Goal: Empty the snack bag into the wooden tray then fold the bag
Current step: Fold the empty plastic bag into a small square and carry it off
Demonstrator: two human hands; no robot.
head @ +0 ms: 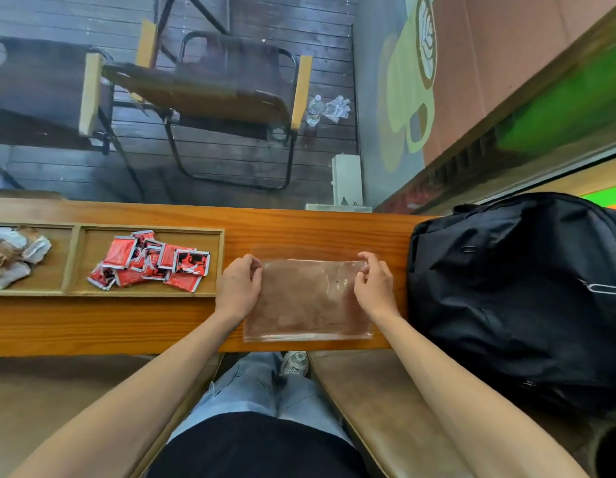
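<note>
A clear plastic snack bag (308,301) lies flat on the wooden table (127,326) in front of me. My left hand (238,288) pinches its upper left corner. My right hand (373,284) pinches its upper right corner. The bag's top part looks folded down toward me, and nothing shows inside it. To the left stands a wooden tray (151,293). Its right compartment holds several red snack packets (151,267). Its left compartment holds several white and brown packets (13,258).
A black backpack (520,298) sits close on the right, touching the table's end. Beyond the table's far edge are folding chairs (210,94) on a dark plank floor, and a plastic bottle (314,111). My knees are under the near edge.
</note>
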